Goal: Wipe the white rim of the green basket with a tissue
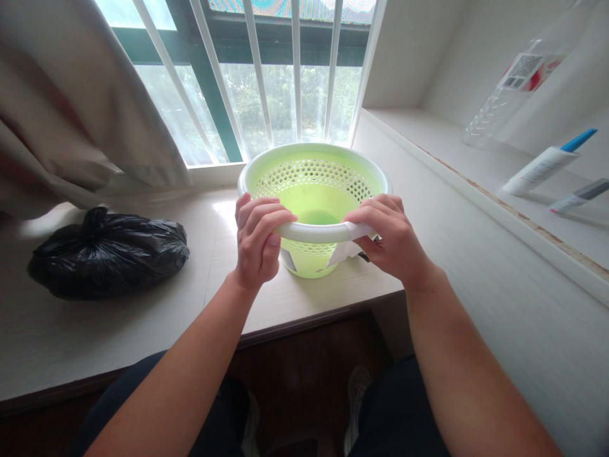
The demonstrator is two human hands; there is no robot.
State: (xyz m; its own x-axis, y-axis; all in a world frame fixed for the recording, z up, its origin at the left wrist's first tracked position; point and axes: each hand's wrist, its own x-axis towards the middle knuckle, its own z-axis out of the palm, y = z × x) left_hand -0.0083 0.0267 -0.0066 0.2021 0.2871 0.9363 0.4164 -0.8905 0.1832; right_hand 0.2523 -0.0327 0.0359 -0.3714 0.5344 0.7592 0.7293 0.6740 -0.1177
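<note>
A light green plastic basket [311, 257] with a pale rim and perforated sides stands on the white window ledge [223, 298]. My left hand [259, 235] is closed over the near left part of its rim, fingers on top and thumb below. On the near right, my right hand [387, 235] grips the same rim, with something white, perhaps paper or plastic film, under its fingers. A loose white piece [341, 252] hangs against the basket's outside below that hand. A small dark item beside my right thumb is too hidden to name. Inside, only green walls and bottom show.
A knotted black plastic bag [111, 254] lies on the ledge at left, below a curtain [71, 101]. Window bars [295, 76] rise behind the basket. On the right-hand shelf [476, 168] stand a clear plastic bottle [518, 82], a white tube [540, 170] and another small tube [578, 195].
</note>
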